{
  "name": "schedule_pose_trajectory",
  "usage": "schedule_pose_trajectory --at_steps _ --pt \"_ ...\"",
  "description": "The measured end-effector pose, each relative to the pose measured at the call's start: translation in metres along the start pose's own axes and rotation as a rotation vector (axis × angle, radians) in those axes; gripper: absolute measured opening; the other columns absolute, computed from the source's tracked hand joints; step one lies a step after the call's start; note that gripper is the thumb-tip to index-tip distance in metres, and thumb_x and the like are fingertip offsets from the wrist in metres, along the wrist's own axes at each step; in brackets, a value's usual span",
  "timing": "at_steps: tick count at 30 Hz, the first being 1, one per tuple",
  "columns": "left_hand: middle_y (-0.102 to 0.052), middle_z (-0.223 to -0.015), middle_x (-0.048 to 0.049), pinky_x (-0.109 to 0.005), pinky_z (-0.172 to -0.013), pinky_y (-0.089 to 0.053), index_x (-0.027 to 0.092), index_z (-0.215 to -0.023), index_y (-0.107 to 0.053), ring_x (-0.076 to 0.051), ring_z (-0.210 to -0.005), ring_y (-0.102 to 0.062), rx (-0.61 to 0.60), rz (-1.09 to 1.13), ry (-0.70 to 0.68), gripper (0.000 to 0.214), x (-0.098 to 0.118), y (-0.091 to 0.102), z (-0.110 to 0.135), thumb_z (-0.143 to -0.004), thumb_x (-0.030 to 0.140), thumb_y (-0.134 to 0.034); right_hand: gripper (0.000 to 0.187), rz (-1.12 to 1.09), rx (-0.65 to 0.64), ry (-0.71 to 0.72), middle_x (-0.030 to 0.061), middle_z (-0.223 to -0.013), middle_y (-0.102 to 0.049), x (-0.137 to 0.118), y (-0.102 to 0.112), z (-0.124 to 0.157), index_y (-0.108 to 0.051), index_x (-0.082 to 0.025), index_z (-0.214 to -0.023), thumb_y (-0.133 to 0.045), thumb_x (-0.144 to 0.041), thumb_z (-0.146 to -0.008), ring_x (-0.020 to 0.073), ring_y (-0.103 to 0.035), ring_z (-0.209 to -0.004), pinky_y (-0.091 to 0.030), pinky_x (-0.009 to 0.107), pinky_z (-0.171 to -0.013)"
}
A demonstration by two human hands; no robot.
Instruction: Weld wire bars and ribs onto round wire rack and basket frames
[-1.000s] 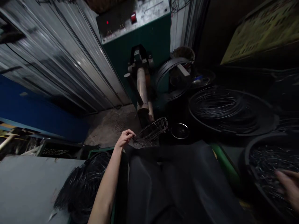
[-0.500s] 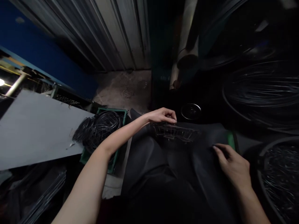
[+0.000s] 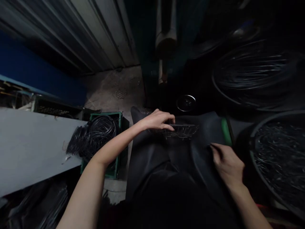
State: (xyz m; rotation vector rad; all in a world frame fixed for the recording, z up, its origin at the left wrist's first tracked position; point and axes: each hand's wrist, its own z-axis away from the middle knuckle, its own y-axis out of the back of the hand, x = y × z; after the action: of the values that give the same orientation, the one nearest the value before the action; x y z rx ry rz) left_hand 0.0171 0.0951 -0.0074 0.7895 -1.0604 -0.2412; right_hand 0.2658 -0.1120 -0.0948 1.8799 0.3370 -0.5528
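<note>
The left hand [image 3: 157, 120] gripped a dark, oblong metal-wire basket [image 3: 183, 130], likely to steady it; rightward, the right hand [image 3: 228, 164] curled (any contents unclear).

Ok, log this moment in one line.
left hand: holding wire basket | right hand: curled, contents unclear | wire basket: over dark cloth

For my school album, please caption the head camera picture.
Left hand holding a wire basket over a dark apron.

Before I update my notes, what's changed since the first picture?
The left hand, still holding the wire basket, drew it back over the dark cloth. The right hand moved left from the bin of bits to above the cloth. The crate stayed put.
</note>
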Motion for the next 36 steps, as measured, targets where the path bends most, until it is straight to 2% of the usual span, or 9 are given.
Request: schedule_pose_trajectory --at_steps 2,5,7,9,13,17,25,31,36 --pt "-0.065 -0.085 -0.0009 -0.026 -0.08 -0.033 0.019 -0.087 -0.064 -0.016 -0.082 -0.059 0.023 -0.056 -0.008 0.021 0.001 -0.004 0.0 -0.084 0.039 -0.058 0.036 -0.08 -0.098 0.0 0.0064 -0.081 -0.069 0.002 -0.002 0.001 -0.066 -0.019 -0.085 -0.042 -0.046 -0.091 0.0186 -0.066 -0.074 -0.053 0.031 -0.07" --pt "-0.063 -0.083 -0.0018 -0.023 -0.072 -0.035 0.018 -0.084 -0.064 -0.014 -0.078 -0.057 0.049 -0.03 -0.006 0.02 0.002 -0.005 0.002 -0.086 0.036 -0.055 0.035 -0.239 -0.13 -0.185 0.0049 -0.076 -0.069 -0.004 0.002 -0.007 -0.066 -0.02 -0.081 -0.049 -0.05 -0.086 0.0177 -0.065 -0.066 -0.054 0.031 -0.065" --pt "-0.061 -0.08 -0.0017 -0.023 -0.069 -0.036 0.017 -0.082 -0.064 -0.013 -0.075 -0.056 0.089 0.02 0.011 0.021 0.003 -0.002 0.004 -0.087 0.035 -0.054 0.032 -0.377 -0.124 -0.332 0.0047 -0.073 -0.068 -0.02 0.007 -0.02 -0.067 -0.02 -0.083 -0.055 -0.05 -0.084 0.0162 -0.063 -0.059 -0.054 0.029 -0.058" --pt "-0.061 -0.08 -0.0016 -0.023 -0.07 -0.037 0.017 -0.082 -0.063 -0.013 -0.075 -0.055 0.158 0.078 0.021 0.022 0.004 0.003 0.005 -0.087 0.036 -0.053 0.03 -0.505 -0.119 -0.395 0.0048 -0.075 -0.068 -0.044 0.009 -0.039 -0.067 -0.019 -0.089 -0.058 -0.046 -0.083 0.0153 -0.063 -0.058 -0.054 0.028 -0.058" --pt "-0.063 -0.082 -0.0018 -0.023 -0.071 -0.039 0.016 -0.084 -0.063 -0.014 -0.077 -0.057 0.289 0.123 0.059 0.02 0.002 0.018 0.007 -0.085 0.034 -0.055 0.027 -0.641 -0.096 -0.301 0.0044 -0.081 -0.069 -0.095 -0.006 -0.081 -0.066 -0.018 -0.093 -0.057 -0.041 -0.083 0.0161 -0.066 -0.067 -0.055 0.028 -0.064" --pt "-0.066 -0.084 -0.0004 -0.023 -0.071 -0.041 0.017 -0.088 -0.063 -0.014 -0.078 -0.059 0.345 0.122 0.131 0.015 -0.003 0.031 0.009 -0.083 0.03 -0.057 0.024 -0.552 -0.085 -0.174 0.0044 -0.078 -0.069 -0.122 -0.031 -0.11 -0.065 -0.018 -0.085 -0.054 -0.04 -0.083 0.0166 -0.065 -0.066 -0.052 0.028 -0.062" --pt "-0.065 -0.08 0.0005 -0.023 -0.07 -0.042 0.017 -0.086 -0.062 -0.014 -0.075 -0.059 0.434 0.126 0.173 0.011 -0.01 0.041 0.021 -0.08 0.027 -0.061 0.023 -0.497 -0.095 -0.102 0.0037 -0.073 -0.068 -0.134 -0.06 -0.13 -0.062 -0.019 -0.08 -0.05 -0.038 -0.084 0.0158 -0.061 -0.062 -0.047 0.027 -0.06" --pt "-0.065 -0.081 -0.0001 -0.023 -0.07 -0.042 0.016 -0.085 -0.061 -0.015 -0.079 -0.06 0.428 0.118 0.145 0.009 -0.01 0.05 0.022 -0.08 0.024 -0.061 0.022 -0.568 -0.124 -0.117 0.0043 -0.077 -0.069 -0.141 -0.071 -0.138 -0.062 -0.019 -0.084 -0.051 -0.037 -0.085 0.017 -0.063 -0.068 -0.047 0.027 -0.064" --pt "-0.064 -0.079 0.0009 -0.022 -0.068 -0.042 0.017 -0.083 -0.061 -0.014 -0.076 -0.059 0.434 0.111 0.128 0.01 -0.009 0.061 0.022 -0.079 0.026 -0.062 0.024 -0.614 -0.097 -0.064 0.0047 -0.079 -0.068 -0.143 -0.078 -0.144 -0.061 -0.019 -0.088 -0.049 -0.04 -0.087 0.0174 -0.063 -0.069 -0.049 0.029 -0.067"
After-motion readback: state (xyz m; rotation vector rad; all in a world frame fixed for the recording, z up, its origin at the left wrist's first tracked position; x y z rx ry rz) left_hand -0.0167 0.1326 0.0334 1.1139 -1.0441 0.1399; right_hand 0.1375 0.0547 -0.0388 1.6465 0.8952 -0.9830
